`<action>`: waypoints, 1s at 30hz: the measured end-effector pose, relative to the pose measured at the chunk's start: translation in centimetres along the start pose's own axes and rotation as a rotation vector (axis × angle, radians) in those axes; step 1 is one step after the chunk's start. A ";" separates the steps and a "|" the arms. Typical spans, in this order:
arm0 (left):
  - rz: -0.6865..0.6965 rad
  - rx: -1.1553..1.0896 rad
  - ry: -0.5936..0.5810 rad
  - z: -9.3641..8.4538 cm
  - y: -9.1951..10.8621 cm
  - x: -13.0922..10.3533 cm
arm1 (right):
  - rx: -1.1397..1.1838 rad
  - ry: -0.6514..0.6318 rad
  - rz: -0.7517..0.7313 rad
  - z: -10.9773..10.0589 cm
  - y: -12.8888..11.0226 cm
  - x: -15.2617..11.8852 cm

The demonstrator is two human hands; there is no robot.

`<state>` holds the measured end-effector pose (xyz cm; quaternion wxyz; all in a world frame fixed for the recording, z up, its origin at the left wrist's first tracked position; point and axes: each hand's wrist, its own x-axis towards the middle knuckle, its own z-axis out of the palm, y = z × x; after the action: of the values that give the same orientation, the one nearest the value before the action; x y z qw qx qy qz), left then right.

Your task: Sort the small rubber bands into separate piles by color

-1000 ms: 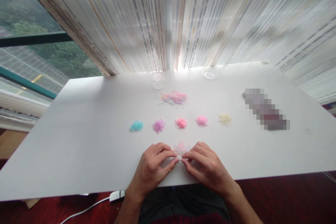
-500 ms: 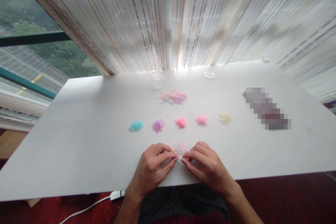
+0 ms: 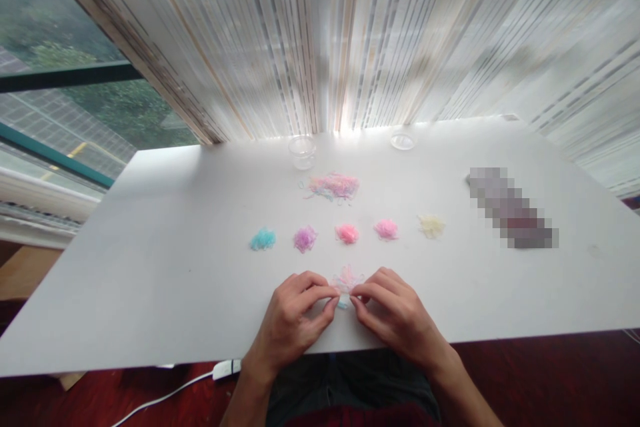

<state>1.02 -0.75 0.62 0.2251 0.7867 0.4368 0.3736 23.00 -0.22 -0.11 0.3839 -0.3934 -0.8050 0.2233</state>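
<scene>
At the near middle of the table, my left hand [image 3: 303, 307] has its thumb and forefinger nearly pinched together beside a small loose pile of mixed pastel rubber bands [image 3: 347, 275]. Facing it across a narrow gap, my right hand [image 3: 390, 303] is closed in a similar pinch at the pile's near right edge. Whatever is between either set of fingertips is too small to make out. A few turquoise rubber bands [image 3: 343, 304] lie between the two hands.
Colour-sorted heaps form a row: turquoise [image 3: 263, 239], purple [image 3: 305, 238], coral pink [image 3: 347, 234], light pink [image 3: 387, 229] and pale yellow [image 3: 431, 226]. Behind are a mixed heap [image 3: 334, 185], a clear cup [image 3: 303, 153] and a clear lid [image 3: 403, 141]. A blurred-out object [image 3: 513, 208] lies right.
My right fingertips have drawn slightly right, widening the gap between the hands and showing more of the turquoise bands. The view has shifted a little; the heaps stay in place.
</scene>
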 end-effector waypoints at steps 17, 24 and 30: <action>-0.259 0.677 0.341 -9.5 -5.3 0.6 | 0.034 0.102 0.060 -0.3 -0.3 0.4; -0.424 0.728 0.278 -9.3 -6.0 1.1 | 0.053 0.090 0.076 -0.4 -0.3 0.3; -0.431 0.773 0.268 -8.9 -5.3 1.4 | 0.046 0.098 0.073 -0.4 -0.2 0.3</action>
<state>-8.24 3.41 3.02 -0.0706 0.6492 0.7227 0.2264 23.08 -0.11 0.41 0.4237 -0.4239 -0.7650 0.2359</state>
